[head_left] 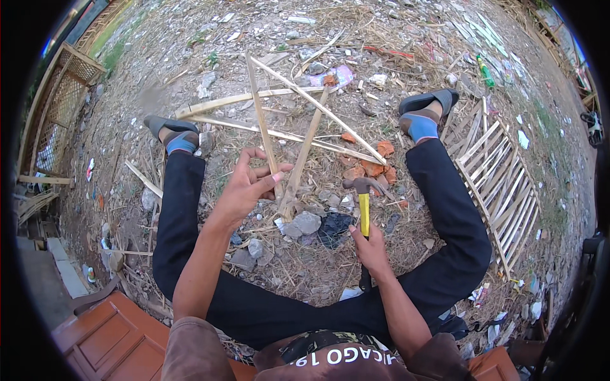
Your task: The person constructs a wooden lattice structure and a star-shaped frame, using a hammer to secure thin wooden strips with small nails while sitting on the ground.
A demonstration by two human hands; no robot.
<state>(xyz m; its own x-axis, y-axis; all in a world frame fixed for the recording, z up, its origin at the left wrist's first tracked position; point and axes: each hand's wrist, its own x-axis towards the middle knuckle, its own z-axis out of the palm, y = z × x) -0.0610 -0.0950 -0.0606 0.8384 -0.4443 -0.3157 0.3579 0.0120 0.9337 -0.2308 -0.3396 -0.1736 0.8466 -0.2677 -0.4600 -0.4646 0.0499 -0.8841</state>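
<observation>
Between my legs, several narrow wooden slats lie crossed in a loose frame on the ground. My left hand (249,185) pinches the lower part of one upright slat (260,117) between thumb and fingers. A second slat (309,147) slants beside it, and a longer slat (333,117) crosses toward the right. Farther back lies a curved strip of wood (235,99). My right hand (372,249) is closed round the yellow and black handle of a claw hammer (363,209), its metal head up and apart from the slats.
Broken orange brick pieces (365,168) and grey stones (303,224) lie near the slats' lower ends. A slatted wooden panel (502,190) rests beyond my right leg. At the left stands a mesh-filled wooden frame (60,105); a brown panelled wooden piece (117,336) is below. Litter and straw cover the ground.
</observation>
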